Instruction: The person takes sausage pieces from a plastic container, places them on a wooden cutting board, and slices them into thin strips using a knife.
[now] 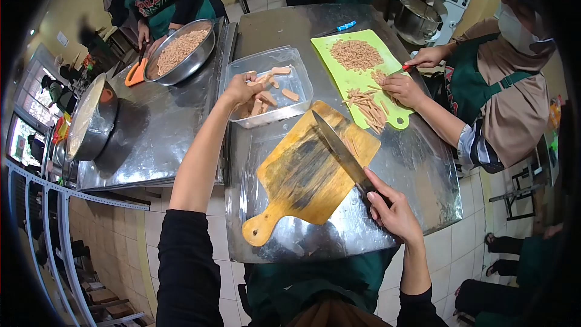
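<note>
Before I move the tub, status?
Left hand at sausage pieces in plastic tub. Right hand gripping knife, blade over wooden cutting board. Green cutting board close by.

The left hand and right hand are bare, beyond black fabric sleeves ending on the forearms. Brown cloth overlaps a dark green fabric apron.

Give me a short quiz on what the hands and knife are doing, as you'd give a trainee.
1. True or false: the knife in the right hand points its tip toward the camera wearer.
2. Where is the left hand?
A) On the wooden board
B) In the clear plastic tub
C) In the steel bowl
3. Fill the gap: the co-worker at the right works on a ____ board.

Key: 1 false; 2 B; 3 green.
</note>
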The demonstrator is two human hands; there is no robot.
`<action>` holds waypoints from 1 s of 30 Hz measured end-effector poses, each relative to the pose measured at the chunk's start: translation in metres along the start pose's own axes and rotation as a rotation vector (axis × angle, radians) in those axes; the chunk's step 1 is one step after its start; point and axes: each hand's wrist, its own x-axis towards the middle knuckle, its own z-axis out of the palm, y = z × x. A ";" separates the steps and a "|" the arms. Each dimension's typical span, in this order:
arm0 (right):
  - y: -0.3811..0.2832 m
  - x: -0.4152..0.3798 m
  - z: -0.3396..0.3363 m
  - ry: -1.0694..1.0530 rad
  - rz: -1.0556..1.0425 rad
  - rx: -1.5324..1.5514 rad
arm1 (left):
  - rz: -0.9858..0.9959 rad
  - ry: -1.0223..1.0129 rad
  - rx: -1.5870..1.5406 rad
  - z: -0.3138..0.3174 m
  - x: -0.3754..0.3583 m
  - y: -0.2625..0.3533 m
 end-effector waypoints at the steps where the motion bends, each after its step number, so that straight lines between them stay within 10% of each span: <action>1: 0.002 -0.001 0.000 0.006 -0.008 0.010 | 0.014 -0.008 -0.037 -0.003 -0.001 0.003; 23: 0.007 -0.030 0.001 0.065 0.010 0.032 | 0.110 -0.170 -0.076 0.097 -0.196 -0.014; 30: 0.003 -0.034 0.002 0.062 0.043 0.018 | 0.366 0.119 0.278 0.093 -0.193 -0.012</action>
